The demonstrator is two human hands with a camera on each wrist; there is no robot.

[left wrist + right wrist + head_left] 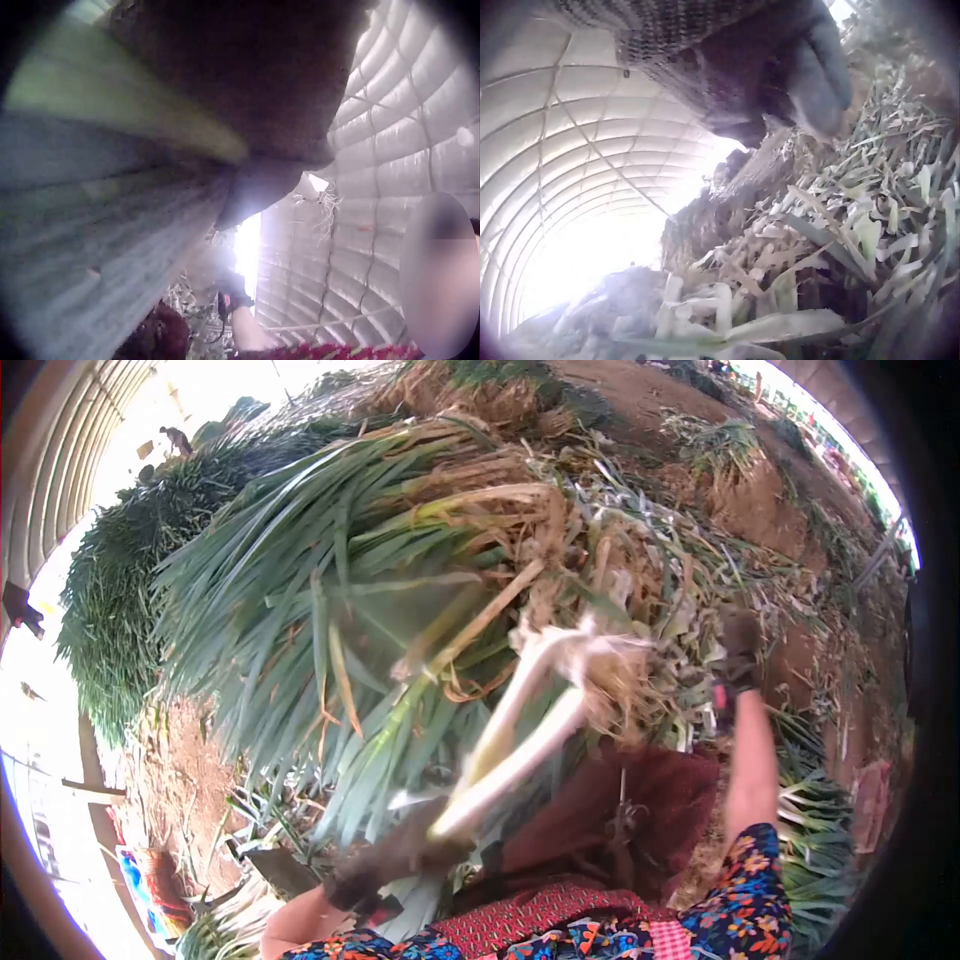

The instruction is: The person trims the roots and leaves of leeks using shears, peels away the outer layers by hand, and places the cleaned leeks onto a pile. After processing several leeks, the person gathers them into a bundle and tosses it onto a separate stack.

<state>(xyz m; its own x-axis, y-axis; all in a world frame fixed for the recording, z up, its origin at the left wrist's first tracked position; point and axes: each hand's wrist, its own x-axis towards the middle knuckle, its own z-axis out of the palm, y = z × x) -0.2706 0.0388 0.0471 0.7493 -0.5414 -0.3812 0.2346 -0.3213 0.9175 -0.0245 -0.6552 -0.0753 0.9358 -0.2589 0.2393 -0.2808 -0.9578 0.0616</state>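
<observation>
In the head view, my gloved left hand [405,850] grips leeks [515,760] low in front of me, their white shanks slanting up to the right. Their pale, stringy roots [610,670] are blurred at the upper end. The left wrist view shows the dark glove [247,82] close up beside broad green leaves [97,225]. Out to the right, my gloved right hand [740,645] hangs over leaf trimmings [690,630]. Its fingers [821,86] bend loosely downward in the right wrist view, and nothing shows held in them.
A large heap of leeks [290,580] lies ahead with its green tops to the left, and a darker heap [130,580] stands behind it. More leeks [815,820] lie at my right side. Dark red cloth [600,810] covers my lap. A curved shelter wall [375,247] rises beside me.
</observation>
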